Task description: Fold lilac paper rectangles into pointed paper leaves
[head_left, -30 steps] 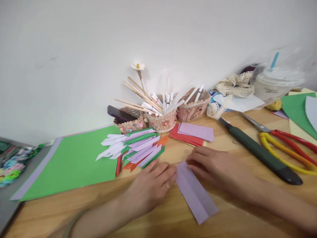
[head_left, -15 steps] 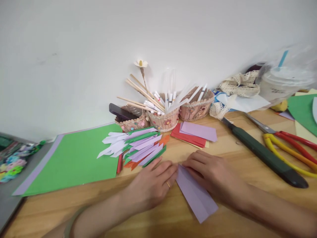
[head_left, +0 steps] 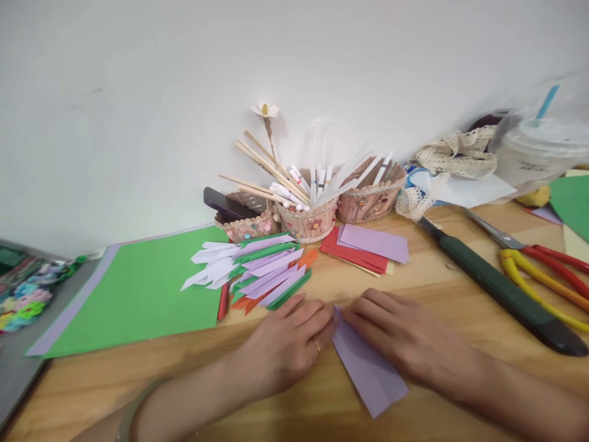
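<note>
A lilac strip of paper [head_left: 368,368] with a lengthwise crease lies on the wooden table, its narrow far end between my two hands. My left hand [head_left: 292,337], a ring on one finger, is closed at that far tip from the left side. On the right edge and tip, my right hand [head_left: 400,331] presses with its fingers bent together; its fingertips are partly hidden. Just beyond my left hand lies a pile of folded paper pieces [head_left: 267,276] in white, lilac, green and orange. Behind my right hand is a stack of lilac and red paper strips [head_left: 372,243].
Green paper sheets [head_left: 151,288] lie at the left. Three decorated baskets [head_left: 308,224] with pens and sticks stand against the wall. On the right are a green-handled knife [head_left: 506,288], scissors [head_left: 547,258], lace ribbon [head_left: 455,156] and a lidded cup [head_left: 543,150].
The view has shifted slightly, so most things sit a little further right. Both hands stay at the tip of the lilac strip, with the right hand a touch lower.
</note>
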Motion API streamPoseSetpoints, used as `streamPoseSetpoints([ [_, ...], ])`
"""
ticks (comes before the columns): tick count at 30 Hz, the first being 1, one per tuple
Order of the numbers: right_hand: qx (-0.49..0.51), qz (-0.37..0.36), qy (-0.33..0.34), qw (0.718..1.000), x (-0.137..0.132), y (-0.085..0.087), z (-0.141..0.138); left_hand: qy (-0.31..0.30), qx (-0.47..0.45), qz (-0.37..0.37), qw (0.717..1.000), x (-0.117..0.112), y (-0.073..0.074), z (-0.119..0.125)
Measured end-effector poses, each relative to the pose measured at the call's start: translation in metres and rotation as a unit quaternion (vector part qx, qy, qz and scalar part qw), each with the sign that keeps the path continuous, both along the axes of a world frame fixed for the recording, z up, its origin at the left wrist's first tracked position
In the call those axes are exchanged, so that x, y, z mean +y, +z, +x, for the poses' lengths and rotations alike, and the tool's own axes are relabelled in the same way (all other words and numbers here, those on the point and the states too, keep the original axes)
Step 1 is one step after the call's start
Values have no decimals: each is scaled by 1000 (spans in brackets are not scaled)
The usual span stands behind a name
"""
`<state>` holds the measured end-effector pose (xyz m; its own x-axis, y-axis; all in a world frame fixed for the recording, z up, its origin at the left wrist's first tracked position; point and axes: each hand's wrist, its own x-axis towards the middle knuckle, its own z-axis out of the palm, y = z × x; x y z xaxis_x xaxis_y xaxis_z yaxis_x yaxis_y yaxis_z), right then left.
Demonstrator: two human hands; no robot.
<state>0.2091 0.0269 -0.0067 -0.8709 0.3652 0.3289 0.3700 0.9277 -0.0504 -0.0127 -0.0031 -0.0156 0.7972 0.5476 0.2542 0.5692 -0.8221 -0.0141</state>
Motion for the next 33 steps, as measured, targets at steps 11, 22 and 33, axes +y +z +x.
streamPoseSetpoints([
  [11, -33, 31, 10, 999, -1, 3, -4, 17, -22, -11, 1000, -1, -12, 1],
  [22, -43, 48, 22, 998, 0, -1, -3, 19, -23, -17, 999, 0, -17, 0],
  [33, -43, 61, 25, 997, 0, -2, -1, 26, -37, -30, 999, -1, -22, 2],
])
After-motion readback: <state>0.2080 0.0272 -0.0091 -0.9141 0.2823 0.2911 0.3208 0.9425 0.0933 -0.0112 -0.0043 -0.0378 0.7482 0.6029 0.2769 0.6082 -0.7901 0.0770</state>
